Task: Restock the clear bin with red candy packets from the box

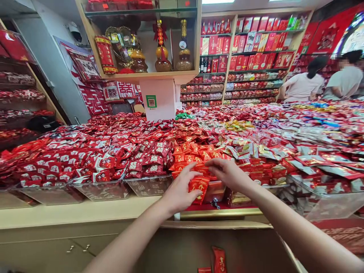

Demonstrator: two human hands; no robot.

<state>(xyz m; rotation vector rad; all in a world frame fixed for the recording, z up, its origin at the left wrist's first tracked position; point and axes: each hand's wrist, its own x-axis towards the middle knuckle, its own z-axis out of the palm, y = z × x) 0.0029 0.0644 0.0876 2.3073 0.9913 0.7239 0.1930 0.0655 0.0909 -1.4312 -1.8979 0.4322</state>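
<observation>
My left hand is at the front of a clear bin heaped with small red packets with gold print. Its thumb and fingers are apart, curved beside a red packet that stands at the bin's front; the thumb overlaps that packet's edge. Over the same heap, my right hand reaches in from the right, fingers extended and slightly bent, their tips at the packets. I see nothing held in it. Below both hands is an open cardboard box with a red packet and part of another inside.
Clear bins of wrapped packets line the counter edge on both sides. A white pillar with a QR code rises behind, under a display shelf of bottles. Two people stand at the far right.
</observation>
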